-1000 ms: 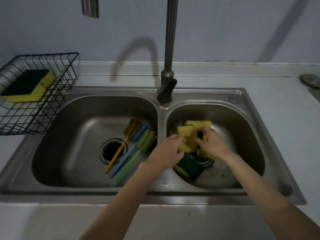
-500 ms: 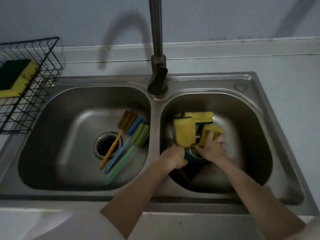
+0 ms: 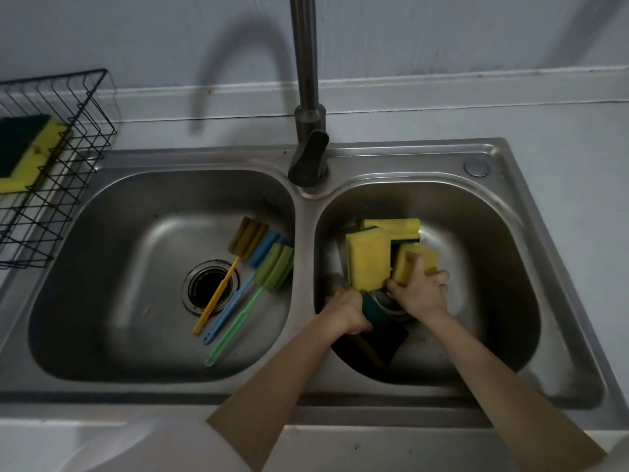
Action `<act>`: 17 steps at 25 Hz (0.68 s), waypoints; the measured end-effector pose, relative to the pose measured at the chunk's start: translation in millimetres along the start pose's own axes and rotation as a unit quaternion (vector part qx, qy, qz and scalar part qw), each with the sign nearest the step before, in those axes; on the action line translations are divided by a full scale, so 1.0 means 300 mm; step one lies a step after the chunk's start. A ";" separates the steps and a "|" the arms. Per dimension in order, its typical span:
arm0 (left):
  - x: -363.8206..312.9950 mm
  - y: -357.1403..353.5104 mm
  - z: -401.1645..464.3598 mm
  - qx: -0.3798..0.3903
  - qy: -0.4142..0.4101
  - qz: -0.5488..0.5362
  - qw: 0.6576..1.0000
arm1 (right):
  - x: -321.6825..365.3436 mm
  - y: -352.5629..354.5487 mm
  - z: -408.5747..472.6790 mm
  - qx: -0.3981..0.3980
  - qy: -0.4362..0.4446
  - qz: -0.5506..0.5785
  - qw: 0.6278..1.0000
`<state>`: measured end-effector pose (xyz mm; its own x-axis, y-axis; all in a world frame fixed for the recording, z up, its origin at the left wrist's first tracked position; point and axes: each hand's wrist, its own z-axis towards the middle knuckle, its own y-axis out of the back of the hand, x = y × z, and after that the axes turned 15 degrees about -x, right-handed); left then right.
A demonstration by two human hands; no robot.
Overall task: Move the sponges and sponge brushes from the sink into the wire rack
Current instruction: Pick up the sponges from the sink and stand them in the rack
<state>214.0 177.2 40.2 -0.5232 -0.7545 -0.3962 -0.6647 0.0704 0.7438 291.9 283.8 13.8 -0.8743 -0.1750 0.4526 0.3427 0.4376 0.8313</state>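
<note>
My left hand [image 3: 343, 311] grips an upright yellow sponge [image 3: 368, 262]; my right hand [image 3: 420, 291] clamps another sponge [image 3: 417, 264] at its 3 o'clock, right basin [image 3: 493, 267].

Three sponge brushes [image 3: 252, 264] lie in the left basin; seemingly four sponges [image 3: 369, 262] fill the right; one sponge [image 3: 25, 149] sits in the wire rack [image 3: 85, 131].

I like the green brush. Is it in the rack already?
No, the green sponge brush lies in the left sink basin, not the wire rack.
</note>
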 end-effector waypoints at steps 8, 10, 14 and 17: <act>0.007 0.033 -0.037 -0.051 -0.008 -0.082 0.995 | 0.006 0.072 -0.048 -0.038 0.015 0.025 0.999; 0.008 0.050 -0.051 -0.065 -0.022 -0.086 0.994 | 0.015 0.092 -0.065 -0.060 0.015 0.038 0.997; 0.012 0.091 -0.096 -0.102 -0.053 -0.083 0.990 | 0.041 0.138 -0.110 -0.099 0.010 0.059 0.993; 0.024 0.127 -0.146 -0.125 -0.064 -0.119 0.983 | 0.067 0.170 -0.148 -0.128 0.023 0.073 0.989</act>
<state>208.2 146.0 89.3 -0.4422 -0.6417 -0.6266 -0.6327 -0.2720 0.7250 306.9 263.4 79.6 -0.7946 -0.1697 0.5829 0.5445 0.2254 0.8079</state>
